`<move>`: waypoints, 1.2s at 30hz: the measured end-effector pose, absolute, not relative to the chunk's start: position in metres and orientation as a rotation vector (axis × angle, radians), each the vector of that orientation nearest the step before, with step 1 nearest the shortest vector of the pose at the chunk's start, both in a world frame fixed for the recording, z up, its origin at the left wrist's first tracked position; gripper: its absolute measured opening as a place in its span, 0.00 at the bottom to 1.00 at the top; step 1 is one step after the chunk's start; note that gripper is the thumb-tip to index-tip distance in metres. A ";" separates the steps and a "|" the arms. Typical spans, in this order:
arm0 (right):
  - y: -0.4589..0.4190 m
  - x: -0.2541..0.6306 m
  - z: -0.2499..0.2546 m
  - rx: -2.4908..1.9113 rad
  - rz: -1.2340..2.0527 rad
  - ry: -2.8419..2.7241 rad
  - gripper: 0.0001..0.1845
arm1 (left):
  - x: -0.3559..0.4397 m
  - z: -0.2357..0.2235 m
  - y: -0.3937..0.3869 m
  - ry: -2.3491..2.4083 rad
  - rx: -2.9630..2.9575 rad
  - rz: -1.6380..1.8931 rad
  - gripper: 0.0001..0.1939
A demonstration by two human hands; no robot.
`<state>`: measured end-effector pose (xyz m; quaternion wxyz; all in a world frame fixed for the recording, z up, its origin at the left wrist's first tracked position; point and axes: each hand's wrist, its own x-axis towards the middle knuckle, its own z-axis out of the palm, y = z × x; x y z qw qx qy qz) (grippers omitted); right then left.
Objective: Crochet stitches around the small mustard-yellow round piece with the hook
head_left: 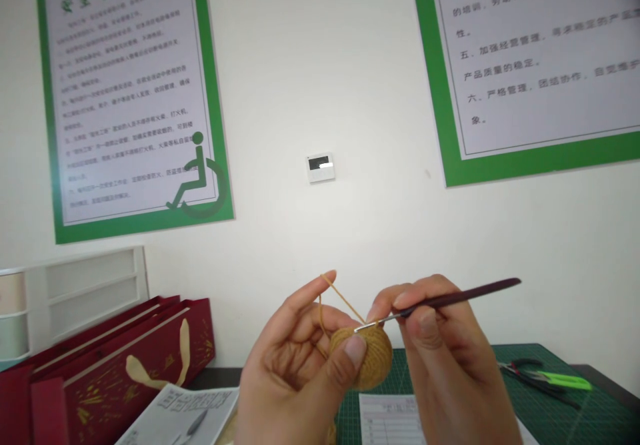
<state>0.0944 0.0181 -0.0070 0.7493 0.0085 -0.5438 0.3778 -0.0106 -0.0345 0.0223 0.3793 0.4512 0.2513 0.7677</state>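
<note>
My left hand (300, 358) pinches a rounded piece of mustard-yellow crochet work (373, 365) between thumb and fingers. A strand of the same yarn (345, 298) loops over the raised left index finger and runs down to the top of the piece. In my right hand (445, 338) is a crochet hook (465, 295) with a dark maroon handle, held like a pencil. Its metal tip lies at the upper edge of the yellow piece, near the left thumb. The lower part of the piece is partly behind that thumb.
Dark red gift bags (125, 365) and a white rack (95, 285) stand at left, with a printed sheet (185, 412) before them. Pliers (535, 375) and a green-handled tool (565, 381) lie on the green cutting mat (530, 355) at right. A form (390, 418) lies below my hands.
</note>
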 end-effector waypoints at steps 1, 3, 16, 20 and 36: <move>0.018 0.096 -0.007 0.030 0.836 -1.192 0.08 | -0.011 0.022 -0.035 0.643 1.154 1.946 0.26; 0.019 0.099 -0.007 0.054 0.847 -1.210 0.08 | -0.011 0.023 -0.035 0.646 1.159 1.918 0.26; 0.013 0.116 -0.002 0.108 0.453 -1.349 0.06 | -0.013 0.023 -0.038 0.615 1.142 1.822 0.26; 0.008 0.115 -0.004 0.091 0.285 -1.392 0.08 | -0.014 0.023 -0.038 0.599 1.134 1.806 0.26; -0.002 0.096 0.001 0.120 0.464 -1.124 0.04 | -0.016 0.025 -0.040 0.611 1.138 1.760 0.26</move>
